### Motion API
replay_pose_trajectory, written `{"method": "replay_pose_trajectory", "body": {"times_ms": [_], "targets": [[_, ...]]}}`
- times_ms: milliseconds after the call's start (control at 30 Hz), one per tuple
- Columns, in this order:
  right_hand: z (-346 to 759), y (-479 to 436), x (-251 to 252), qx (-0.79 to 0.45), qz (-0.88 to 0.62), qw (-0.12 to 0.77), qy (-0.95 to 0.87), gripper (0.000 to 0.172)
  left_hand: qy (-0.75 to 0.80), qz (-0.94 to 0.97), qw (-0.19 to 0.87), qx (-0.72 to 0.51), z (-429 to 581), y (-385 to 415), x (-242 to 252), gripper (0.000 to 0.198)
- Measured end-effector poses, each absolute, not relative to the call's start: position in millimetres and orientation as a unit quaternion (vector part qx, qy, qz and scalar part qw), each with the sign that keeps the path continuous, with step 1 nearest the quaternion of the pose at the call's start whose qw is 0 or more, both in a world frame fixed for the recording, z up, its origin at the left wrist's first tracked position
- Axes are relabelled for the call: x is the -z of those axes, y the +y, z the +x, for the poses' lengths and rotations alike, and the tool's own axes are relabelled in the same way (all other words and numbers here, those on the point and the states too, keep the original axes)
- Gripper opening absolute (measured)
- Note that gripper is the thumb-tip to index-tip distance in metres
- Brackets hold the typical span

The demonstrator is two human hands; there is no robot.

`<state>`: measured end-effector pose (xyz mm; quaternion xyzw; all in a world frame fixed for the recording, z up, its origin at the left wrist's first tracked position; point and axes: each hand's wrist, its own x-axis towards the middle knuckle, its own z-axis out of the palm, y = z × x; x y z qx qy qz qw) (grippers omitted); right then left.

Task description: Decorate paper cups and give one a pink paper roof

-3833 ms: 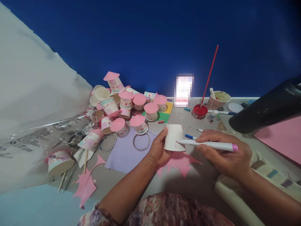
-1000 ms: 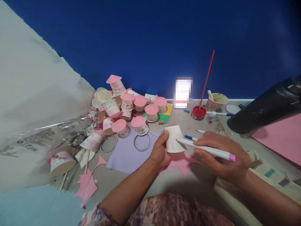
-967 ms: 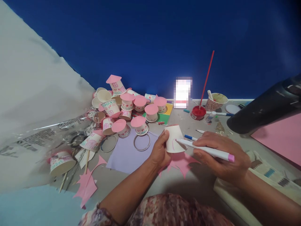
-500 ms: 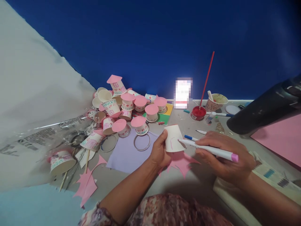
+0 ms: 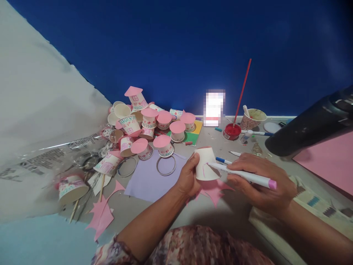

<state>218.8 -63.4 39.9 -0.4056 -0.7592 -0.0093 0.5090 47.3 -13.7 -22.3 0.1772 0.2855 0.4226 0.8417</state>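
Observation:
A white paper cup (image 5: pixel 205 173), upside down with a pink line drawn on its side, is held by my left hand (image 5: pixel 190 175), the thumb pressed against its wall. My right hand (image 5: pixel 264 180) grips a white felt-tip pen (image 5: pixel 252 177) with a pink end, and its tip touches the cup at the top of the pink line. Under the cup lies a cut piece of pink paper (image 5: pixel 216 193). A pen with a blue cap (image 5: pixel 222 160) and another white pen (image 5: pixel 234 153) lie just behind the right hand.
Several decorated cups with pink paper roofs (image 5: pixel 162 141) are heaped at the left, beside purple paper (image 5: pixel 149 180) and tape rings (image 5: pixel 166 165). Behind stand a lit phone (image 5: pixel 214 108), a red paint pot (image 5: pixel 231 132) and a patterned cup (image 5: pixel 253 119). A black bottle (image 5: pixel 303 129) leans in from the right.
The pen tip has moved slightly left on the cup, and the pink mark now has a short stroke at its top. The cup has shifted a little right and down.

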Motion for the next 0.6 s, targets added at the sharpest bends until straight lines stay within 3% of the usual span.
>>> {"method": "replay_pose_trajectory", "body": {"times_ms": [267, 600], "targets": [[219.3, -62.7, -42.2, -0.008, -0.403, 0.535, -0.743, 0.01, 0.276, 0.14, 0.853, -0.421, 44.7, -11.1, 23.5, 0.048], [217.5, -62.9, -41.2, -0.008, -0.402, 0.532, -0.745, 0.01, 0.279, 0.135, 0.86, -0.405, 45.2, -12.8, 23.8, 0.051]]}}
